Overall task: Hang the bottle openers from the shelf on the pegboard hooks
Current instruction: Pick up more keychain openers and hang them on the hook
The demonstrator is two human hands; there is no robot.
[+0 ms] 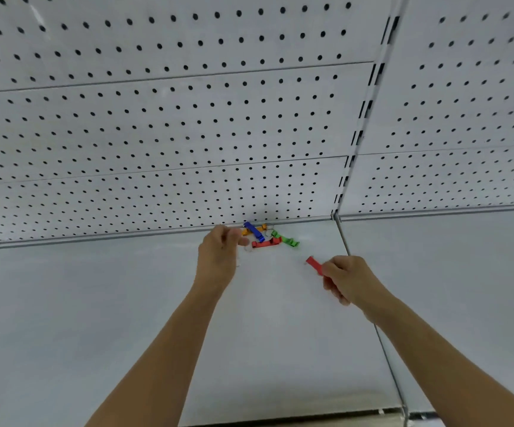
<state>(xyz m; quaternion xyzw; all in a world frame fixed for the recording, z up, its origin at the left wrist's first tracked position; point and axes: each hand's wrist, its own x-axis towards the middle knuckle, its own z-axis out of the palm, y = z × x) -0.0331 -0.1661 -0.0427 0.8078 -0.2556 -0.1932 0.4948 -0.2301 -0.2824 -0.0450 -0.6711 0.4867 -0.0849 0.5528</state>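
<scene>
A small heap of bottle openers lies at the back of the white shelf [126, 303], against the pegboard [188, 118]: a blue one [254, 231] across an orange one [260, 228], a red one [266, 242] and a green one [286, 240], each with a key ring. My left hand [220, 252] hovers just left of the heap with fingers curled, and whether it holds anything is unclear. My right hand [346, 280] grips another red opener [315, 265] to the right of the heap, above the shelf. No hooks show on the pegboard.
A slotted upright [359, 131] divides this pegboard from a second panel [465, 103] on the right. A seam [372, 318] splits the shelf into two boards. The shelf's front edge [295, 419] runs along the bottom.
</scene>
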